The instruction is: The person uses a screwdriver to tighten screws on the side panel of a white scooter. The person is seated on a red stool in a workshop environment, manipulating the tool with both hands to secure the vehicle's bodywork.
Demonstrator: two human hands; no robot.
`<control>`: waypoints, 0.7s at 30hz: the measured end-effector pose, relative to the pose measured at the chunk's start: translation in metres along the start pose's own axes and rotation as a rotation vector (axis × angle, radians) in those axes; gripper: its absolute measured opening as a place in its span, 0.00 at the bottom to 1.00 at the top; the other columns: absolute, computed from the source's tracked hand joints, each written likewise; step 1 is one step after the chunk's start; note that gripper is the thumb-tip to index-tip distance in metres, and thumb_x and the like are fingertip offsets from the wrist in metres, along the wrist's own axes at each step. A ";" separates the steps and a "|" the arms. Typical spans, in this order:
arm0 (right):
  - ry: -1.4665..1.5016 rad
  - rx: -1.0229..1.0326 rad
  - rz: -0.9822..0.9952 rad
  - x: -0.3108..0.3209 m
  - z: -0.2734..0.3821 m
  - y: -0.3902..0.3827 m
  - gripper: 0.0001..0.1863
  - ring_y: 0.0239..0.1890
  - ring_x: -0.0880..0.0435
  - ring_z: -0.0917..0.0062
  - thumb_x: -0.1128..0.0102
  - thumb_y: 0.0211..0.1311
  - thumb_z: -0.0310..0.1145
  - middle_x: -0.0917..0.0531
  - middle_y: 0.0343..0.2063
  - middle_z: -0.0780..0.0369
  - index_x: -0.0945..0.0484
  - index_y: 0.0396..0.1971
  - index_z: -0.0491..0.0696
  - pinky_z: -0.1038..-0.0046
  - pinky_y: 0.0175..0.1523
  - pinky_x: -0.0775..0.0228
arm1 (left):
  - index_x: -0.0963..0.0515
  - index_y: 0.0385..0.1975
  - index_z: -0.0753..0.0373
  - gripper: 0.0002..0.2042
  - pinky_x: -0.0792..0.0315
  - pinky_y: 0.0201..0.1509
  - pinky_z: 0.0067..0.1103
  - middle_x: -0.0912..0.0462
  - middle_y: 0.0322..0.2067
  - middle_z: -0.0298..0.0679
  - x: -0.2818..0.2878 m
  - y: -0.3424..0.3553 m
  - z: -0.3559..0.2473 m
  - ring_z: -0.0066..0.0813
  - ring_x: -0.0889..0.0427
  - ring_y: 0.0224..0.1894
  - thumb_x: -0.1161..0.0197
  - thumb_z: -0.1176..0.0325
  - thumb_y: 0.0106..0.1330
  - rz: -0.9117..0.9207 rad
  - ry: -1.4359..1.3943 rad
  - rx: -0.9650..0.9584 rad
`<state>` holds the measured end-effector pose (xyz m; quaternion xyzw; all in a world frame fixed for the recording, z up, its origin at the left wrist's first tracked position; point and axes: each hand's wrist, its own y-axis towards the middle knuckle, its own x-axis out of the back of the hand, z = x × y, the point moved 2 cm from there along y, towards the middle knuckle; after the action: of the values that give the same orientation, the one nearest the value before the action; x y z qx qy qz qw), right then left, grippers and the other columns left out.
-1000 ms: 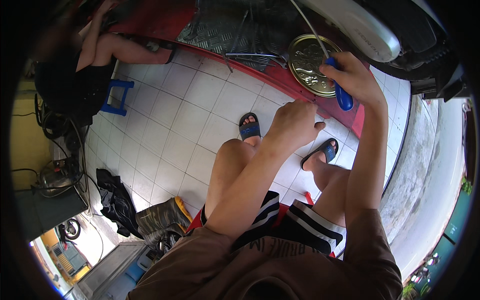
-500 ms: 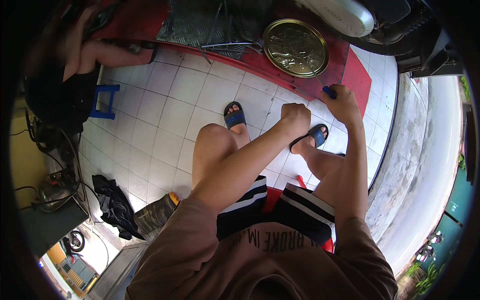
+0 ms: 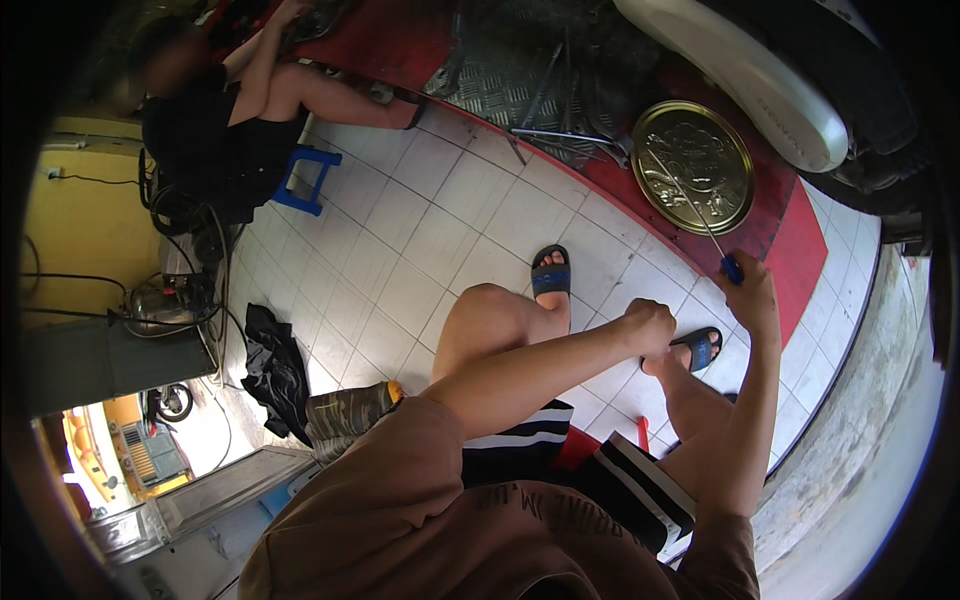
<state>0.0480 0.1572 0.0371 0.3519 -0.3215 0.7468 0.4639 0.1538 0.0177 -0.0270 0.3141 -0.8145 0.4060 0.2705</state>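
Both hands reach forward over the knees: the right hand point(image 3: 752, 295) grips a blue-handled screwdriver point(image 3: 712, 235), tip over the round brass tray point(image 3: 690, 170); the left hand point(image 3: 650, 325) is fisted, holding nothing visible.

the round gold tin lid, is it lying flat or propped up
Lying flat: the gold tin lid rests face-up on the red platform, its whole embossed round face visible.

A small motorbike repair workshop, open to the street.

A scooter's pale body panel point(image 3: 740, 75) hangs over a red ramp point(image 3: 800, 235) with metal tread plate point(image 3: 500, 70), loose tools point(image 3: 560, 135) and a round brass-coloured tray point(image 3: 693, 165); a tiled floor point(image 3: 420, 240), hoses, a compressor-like tank point(image 3: 160, 305) and another seated person point(image 3: 220, 130) working complete it.
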 end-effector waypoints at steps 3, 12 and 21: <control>-0.131 -0.089 0.019 0.004 -0.016 -0.008 0.19 0.35 0.13 0.59 0.27 0.45 0.37 0.14 0.29 0.55 0.17 0.40 0.48 0.62 0.40 0.24 | 0.15 0.31 0.66 0.18 0.20 0.42 0.34 0.14 0.31 0.49 -0.001 0.002 0.004 0.46 0.14 0.37 0.32 0.54 0.57 0.014 0.006 0.041; -0.119 -0.192 -0.199 0.019 0.012 -0.013 0.23 0.30 0.15 0.51 0.30 0.51 0.50 0.17 0.21 0.47 0.18 0.18 0.41 0.56 0.36 0.23 | 0.18 0.37 0.67 0.19 0.21 0.44 0.37 0.15 0.31 0.51 -0.013 -0.004 -0.011 0.48 0.14 0.38 0.34 0.54 0.60 0.027 0.075 -0.040; -0.196 -0.300 0.125 0.026 -0.001 -0.023 0.28 0.40 0.13 0.57 0.28 0.47 0.55 0.14 0.35 0.51 0.16 0.36 0.45 0.58 0.45 0.22 | 0.20 0.37 0.68 0.18 0.21 0.45 0.38 0.16 0.32 0.53 -0.003 -0.011 -0.027 0.50 0.15 0.38 0.36 0.55 0.64 0.070 0.099 -0.055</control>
<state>0.0603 0.1786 0.0617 0.3292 -0.4943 0.6798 0.4303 0.1690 0.0356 -0.0099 0.2575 -0.8213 0.4078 0.3047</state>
